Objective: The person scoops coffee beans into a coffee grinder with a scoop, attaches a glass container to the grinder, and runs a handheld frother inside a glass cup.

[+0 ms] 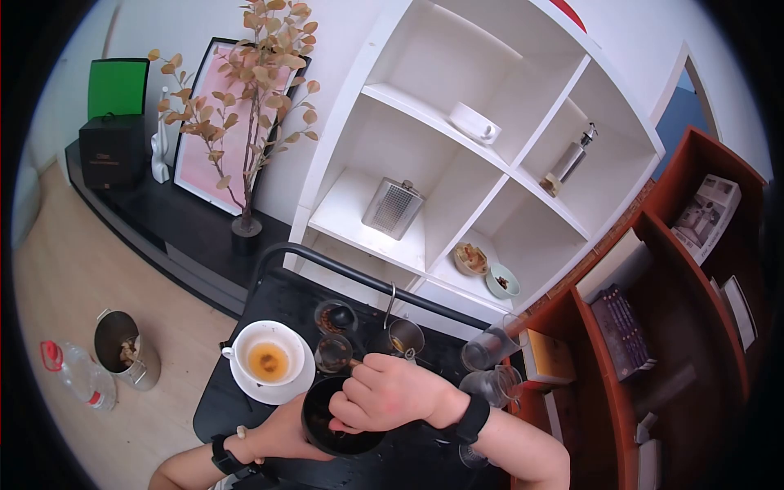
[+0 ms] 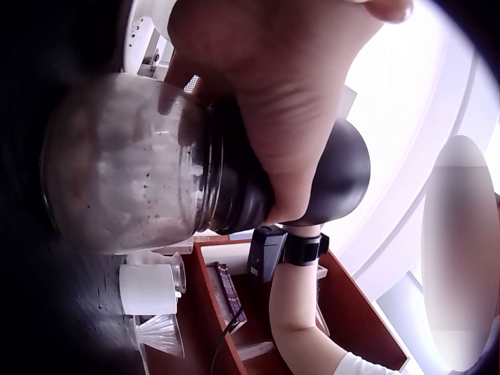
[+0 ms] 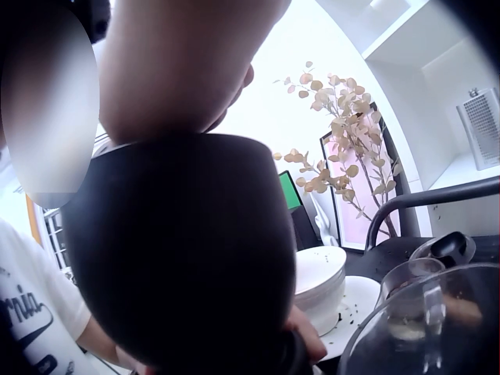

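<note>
Bottle of clear plastic with a red cap (image 1: 79, 376) and steel pot (image 1: 128, 351) stand close together on the floor (image 1: 57, 286), well to the left of the fingers. On the black worktop (image 1: 211, 402), just beyond the left hand (image 1: 286, 431), a white cup (image 1: 268, 354) with amber liquid and dark bits in it sits on a white saucer (image 1: 257, 390). The fingers and thumb of the left hand curl round the dark neck below a black bowl (image 1: 349, 443), which sits above a glass jar (image 2: 117, 164). Over the bowl's mouth, the right hand (image 1: 398, 394) has its fingers bent in, the lower ones reaching inside the rim; whether they pinch anything is hidden. Beyond its knuckles stand a small clear glass (image 1: 333, 354) and, further right, a metal cup (image 1: 406, 336). Past the right hand's wrist, a tall clear glass (image 1: 487, 347) and a glass pitcher (image 1: 492, 385) stand close together.
</note>
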A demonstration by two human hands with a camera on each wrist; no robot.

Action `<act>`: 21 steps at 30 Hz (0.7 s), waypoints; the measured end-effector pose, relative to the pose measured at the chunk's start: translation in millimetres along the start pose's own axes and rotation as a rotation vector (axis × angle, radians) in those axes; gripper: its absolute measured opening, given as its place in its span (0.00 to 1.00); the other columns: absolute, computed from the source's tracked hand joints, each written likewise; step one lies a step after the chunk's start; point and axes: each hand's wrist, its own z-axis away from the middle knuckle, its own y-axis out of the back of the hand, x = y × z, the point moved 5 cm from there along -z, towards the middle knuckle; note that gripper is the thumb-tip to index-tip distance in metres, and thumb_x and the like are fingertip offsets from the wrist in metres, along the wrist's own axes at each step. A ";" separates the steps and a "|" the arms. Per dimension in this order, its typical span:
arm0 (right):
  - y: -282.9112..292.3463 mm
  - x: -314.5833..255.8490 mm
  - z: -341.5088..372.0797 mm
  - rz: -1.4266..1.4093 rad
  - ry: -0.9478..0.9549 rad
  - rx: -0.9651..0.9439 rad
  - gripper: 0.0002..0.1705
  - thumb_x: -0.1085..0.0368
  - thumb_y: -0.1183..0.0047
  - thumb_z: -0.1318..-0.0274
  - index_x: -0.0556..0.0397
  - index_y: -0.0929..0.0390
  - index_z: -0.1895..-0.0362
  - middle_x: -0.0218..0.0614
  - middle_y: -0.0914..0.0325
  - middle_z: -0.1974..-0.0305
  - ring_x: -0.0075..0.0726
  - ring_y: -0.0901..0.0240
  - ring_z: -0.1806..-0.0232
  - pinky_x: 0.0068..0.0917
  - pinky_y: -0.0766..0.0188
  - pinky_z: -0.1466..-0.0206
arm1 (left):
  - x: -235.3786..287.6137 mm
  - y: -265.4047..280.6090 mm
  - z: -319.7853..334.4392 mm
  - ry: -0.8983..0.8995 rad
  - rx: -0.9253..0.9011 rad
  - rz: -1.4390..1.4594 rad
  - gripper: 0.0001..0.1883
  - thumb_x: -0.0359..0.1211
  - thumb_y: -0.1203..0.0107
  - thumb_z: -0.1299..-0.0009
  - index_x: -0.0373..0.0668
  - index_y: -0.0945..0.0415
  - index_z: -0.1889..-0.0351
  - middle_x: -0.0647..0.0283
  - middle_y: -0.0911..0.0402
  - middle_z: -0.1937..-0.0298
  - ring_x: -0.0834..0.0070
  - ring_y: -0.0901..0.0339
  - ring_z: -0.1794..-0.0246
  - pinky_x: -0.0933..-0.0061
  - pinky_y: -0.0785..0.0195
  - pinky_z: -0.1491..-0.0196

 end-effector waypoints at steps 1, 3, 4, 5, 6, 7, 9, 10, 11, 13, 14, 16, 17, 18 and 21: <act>0.4 -3.5 0.1 -0.001 0.000 -0.002 0.18 0.53 0.50 0.52 0.46 0.40 0.83 0.25 0.45 0.86 0.25 0.43 0.84 0.19 0.46 0.79 | 0.0 -1.3 -0.7 0.000 0.000 0.002 0.36 0.38 0.32 0.60 0.40 0.36 0.53 0.59 0.28 0.57 0.67 0.30 0.56 0.72 0.38 0.52; 1.7 -2.1 1.7 0.130 -0.201 -0.039 0.18 0.52 0.49 0.52 0.45 0.39 0.84 0.23 0.47 0.89 0.23 0.44 0.87 0.19 0.49 0.82 | -2.3 -3.2 -2.0 0.026 0.055 0.005 0.36 0.39 0.32 0.61 0.40 0.36 0.52 0.57 0.28 0.57 0.65 0.31 0.54 0.70 0.39 0.51; 3.1 -7.5 2.5 0.132 -0.205 -0.042 0.18 0.52 0.49 0.52 0.45 0.39 0.84 0.23 0.47 0.89 0.23 0.44 0.87 0.19 0.49 0.82 | -5.8 -6.0 -0.4 0.025 0.050 0.007 0.36 0.39 0.32 0.61 0.40 0.36 0.52 0.57 0.28 0.57 0.65 0.31 0.54 0.70 0.39 0.51; 4.0 -11.3 3.8 0.173 -0.247 -0.060 0.19 0.52 0.50 0.52 0.45 0.40 0.85 0.22 0.47 0.89 0.22 0.45 0.87 0.19 0.50 0.82 | -11.0 -6.9 3.2 0.015 0.087 -0.045 0.36 0.39 0.32 0.61 0.40 0.36 0.53 0.56 0.28 0.57 0.63 0.31 0.55 0.69 0.39 0.51; 4.6 -13.2 4.9 0.212 -0.289 -0.079 0.19 0.52 0.50 0.52 0.44 0.40 0.85 0.22 0.47 0.90 0.22 0.45 0.88 0.20 0.50 0.83 | -13.8 -7.0 5.0 0.006 0.126 -0.095 0.36 0.40 0.32 0.61 0.40 0.35 0.54 0.55 0.29 0.58 0.61 0.31 0.56 0.68 0.40 0.52; 5.2 -15.1 5.2 0.246 -0.292 -0.082 0.20 0.51 0.50 0.51 0.45 0.41 0.86 0.21 0.48 0.91 0.22 0.46 0.89 0.19 0.49 0.83 | -10.9 -7.6 3.5 0.010 0.122 -0.095 0.36 0.40 0.32 0.61 0.40 0.35 0.54 0.55 0.29 0.58 0.61 0.31 0.56 0.68 0.40 0.52; 5.6 -15.0 5.6 0.274 -0.366 -0.126 0.20 0.51 0.51 0.50 0.45 0.41 0.86 0.22 0.47 0.91 0.22 0.45 0.90 0.19 0.49 0.84 | 2.1 -5.7 1.5 -0.065 0.162 -0.111 0.36 0.41 0.31 0.62 0.39 0.35 0.55 0.54 0.29 0.59 0.58 0.32 0.58 0.66 0.40 0.55; 6.3 -13.7 5.5 0.304 -0.432 -0.172 0.20 0.50 0.51 0.50 0.45 0.40 0.86 0.22 0.46 0.91 0.22 0.44 0.90 0.19 0.48 0.85 | 0.3 -6.9 2.3 -0.060 0.162 -0.111 0.36 0.41 0.31 0.62 0.39 0.35 0.55 0.54 0.29 0.59 0.58 0.32 0.58 0.66 0.40 0.55; 7.6 -19.2 2.9 0.303 -0.433 -0.170 0.20 0.50 0.51 0.50 0.45 0.40 0.86 0.22 0.46 0.91 0.22 0.44 0.90 0.19 0.48 0.85 | -3.2 -8.0 2.4 -0.047 0.179 -0.175 0.36 0.41 0.31 0.62 0.39 0.34 0.55 0.54 0.30 0.60 0.58 0.33 0.59 0.66 0.41 0.56; 4.6 -19.9 7.7 0.428 -0.801 -0.409 0.21 0.49 0.51 0.51 0.45 0.40 0.86 0.23 0.41 0.91 0.22 0.39 0.91 0.18 0.47 0.86 | -8.2 -12.0 0.5 -0.053 0.190 -0.244 0.35 0.42 0.32 0.62 0.40 0.34 0.56 0.55 0.30 0.62 0.58 0.34 0.60 0.66 0.42 0.57; 5.3 -24.8 0.5 0.427 -0.805 -0.411 0.21 0.49 0.51 0.51 0.45 0.40 0.86 0.23 0.41 0.91 0.22 0.39 0.91 0.18 0.47 0.86 | -6.6 -13.4 0.4 -0.052 0.186 -0.244 0.35 0.42 0.32 0.62 0.40 0.34 0.56 0.55 0.30 0.62 0.58 0.34 0.60 0.66 0.42 0.57; 4.0 -24.5 1.7 0.285 -1.135 -0.606 0.12 0.60 0.51 0.45 0.56 0.28 0.74 0.27 0.29 0.81 0.24 0.30 0.76 0.16 0.36 0.70 | 2.9 -13.2 -0.5 -0.109 0.204 -0.279 0.35 0.43 0.32 0.62 0.40 0.34 0.56 0.55 0.30 0.62 0.58 0.34 0.59 0.65 0.42 0.57; 3.6 -19.4 0.5 0.012 -1.262 -0.823 0.15 0.57 0.51 0.45 0.56 0.29 0.62 0.33 0.27 0.70 0.29 0.28 0.68 0.19 0.35 0.64 | 5.4 -13.4 -1.1 -0.109 0.201 -0.282 0.35 0.43 0.32 0.62 0.40 0.34 0.56 0.55 0.30 0.62 0.58 0.34 0.59 0.65 0.42 0.57; 0.4 -19.7 5.9 0.010 -1.262 -0.820 0.15 0.57 0.51 0.45 0.56 0.29 0.62 0.33 0.27 0.70 0.29 0.28 0.68 0.19 0.35 0.64 | 7.9 -13.2 -1.3 -0.115 0.198 -0.274 0.35 0.43 0.32 0.62 0.40 0.34 0.56 0.55 0.30 0.61 0.58 0.34 0.59 0.65 0.42 0.57; 9.6 -15.5 2.1 0.338 -0.909 -0.465 0.22 0.48 0.50 0.51 0.46 0.39 0.87 0.23 0.36 0.90 0.24 0.36 0.91 0.19 0.46 0.89 | -6.0 -13.3 2.2 -0.073 0.184 -0.248 0.35 0.43 0.32 0.61 0.40 0.34 0.55 0.55 0.30 0.59 0.59 0.34 0.57 0.66 0.41 0.55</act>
